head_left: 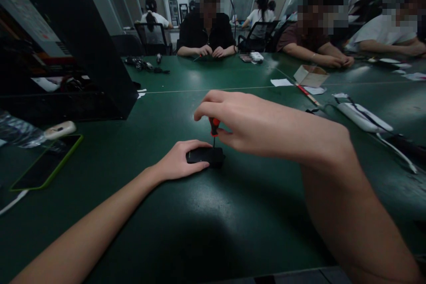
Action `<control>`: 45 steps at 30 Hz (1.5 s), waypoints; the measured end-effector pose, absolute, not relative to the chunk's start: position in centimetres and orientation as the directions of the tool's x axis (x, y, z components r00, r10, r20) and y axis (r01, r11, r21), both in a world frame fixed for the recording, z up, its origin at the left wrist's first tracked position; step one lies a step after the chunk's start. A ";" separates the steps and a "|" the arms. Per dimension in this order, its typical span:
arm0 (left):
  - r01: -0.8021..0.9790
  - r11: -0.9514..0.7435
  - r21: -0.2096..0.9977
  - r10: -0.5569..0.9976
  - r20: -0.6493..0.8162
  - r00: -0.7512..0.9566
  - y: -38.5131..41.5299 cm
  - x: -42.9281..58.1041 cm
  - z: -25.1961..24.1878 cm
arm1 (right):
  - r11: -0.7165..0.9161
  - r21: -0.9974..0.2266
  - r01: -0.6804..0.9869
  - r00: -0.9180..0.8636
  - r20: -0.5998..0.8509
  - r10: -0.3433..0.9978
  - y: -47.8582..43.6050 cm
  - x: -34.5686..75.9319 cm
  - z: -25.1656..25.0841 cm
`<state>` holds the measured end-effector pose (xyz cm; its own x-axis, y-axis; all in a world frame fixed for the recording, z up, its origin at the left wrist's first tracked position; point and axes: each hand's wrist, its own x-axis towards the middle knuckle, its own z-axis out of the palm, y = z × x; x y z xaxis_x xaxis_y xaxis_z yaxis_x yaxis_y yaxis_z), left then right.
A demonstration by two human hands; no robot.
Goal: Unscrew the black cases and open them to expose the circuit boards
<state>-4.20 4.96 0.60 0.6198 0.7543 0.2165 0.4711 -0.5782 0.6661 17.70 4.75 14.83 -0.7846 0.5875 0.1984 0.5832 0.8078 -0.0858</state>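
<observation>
A small flat black device point(207, 156) lies on the green table point(186, 97) in front of me. My left hand point(181, 159) is closed around its left end, thumb on top and fingers below, pinning it to the surface. My right hand point(241, 120) hovers above it, fingers pinched around the red-and-black handle of a small screwdriver point(214, 128). The thin shaft stands upright with its tip on the top of the device.
A phone in a green case point(46, 163) lies at the left, near a white mouse point(60, 129) and a black box point(83, 44). A white power strip point(364, 117) and a cardboard box point(311, 75) sit to the right. Several people work across the table.
</observation>
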 end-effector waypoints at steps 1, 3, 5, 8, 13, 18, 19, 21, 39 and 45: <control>0.470 -0.580 0.666 0.753 0.218 0.620 5.0 -4.2 0.6 | 0.797 -0.087 0.598 -0.774 0.195 0.603 4.8 17.7 14.8; 0.466 -0.580 0.668 0.752 0.218 0.623 5.0 -4.2 0.6 | 0.775 -0.101 0.624 -0.752 0.191 0.631 4.8 17.7 14.9; 0.467 -0.577 0.670 0.752 0.213 0.624 5.0 -4.2 0.7 | 0.779 -0.124 0.614 -0.754 0.198 0.626 4.8 17.7 14.9; 0.470 -0.577 0.668 0.753 0.213 0.623 4.9 -4.2 0.8 | 0.813 -0.139 0.566 -0.781 0.225 0.583 4.8 17.7 14.9; 0.467 -0.580 0.667 0.750 0.214 0.626 4.9 -4.2 0.6 | 0.784 -0.076 0.617 -0.759 0.209 0.617 4.8 17.4 14.9; 0.475 -0.580 0.662 0.750 0.206 0.629 4.9 -4.2 0.6 | 0.734 -0.015 0.679 -0.715 0.217 0.665 4.8 17.5 15.0; 0.475 -0.579 0.663 0.750 0.205 0.629 4.9 -4.1 0.7 | 0.754 -0.022 0.656 -0.734 0.217 0.644 4.8 17.6 15.0; 0.473 -0.579 0.664 0.750 0.205 0.629 5.0 -4.1 0.8 | 0.795 -0.041 0.605 -0.772 0.213 0.599 4.7 17.8 15.1; 0.456 -0.557 0.694 0.768 0.222 0.600 5.1 -4.1 0.3 | 0.826 -0.153 0.542 -0.800 0.206 0.563 3.8 16.5 15.8; 0.450 -0.560 0.696 0.767 0.230 0.599 5.1 -4.0 0.2 | 0.834 -0.198 0.515 -0.813 0.196 0.548 3.7 16.2 15.6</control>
